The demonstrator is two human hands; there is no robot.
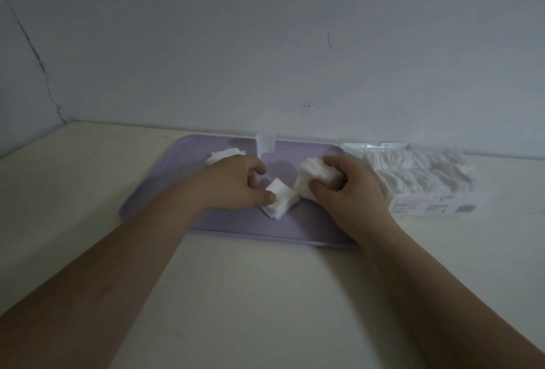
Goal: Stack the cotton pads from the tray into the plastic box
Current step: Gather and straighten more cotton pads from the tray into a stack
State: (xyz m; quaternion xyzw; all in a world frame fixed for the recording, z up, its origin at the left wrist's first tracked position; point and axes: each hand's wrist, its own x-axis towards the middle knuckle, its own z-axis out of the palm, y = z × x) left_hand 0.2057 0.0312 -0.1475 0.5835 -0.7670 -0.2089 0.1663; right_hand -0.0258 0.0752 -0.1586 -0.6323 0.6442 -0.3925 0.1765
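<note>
Tray (165, 191): loose pads (224, 155) at 11 o'clock. Left hand (236, 183) pinches a small stack (278, 200) at centre. Right hand (351, 191) grips a thicker bundle (317, 177) at 3 o'clock. The plastic box (427, 191) beyond looks nearly full; a slack grip could fan the bundle and spill pads.

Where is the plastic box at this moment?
In the head view, the plastic box stands on the table right of the purple tray, just past the right hand gripping cotton pads.
</note>
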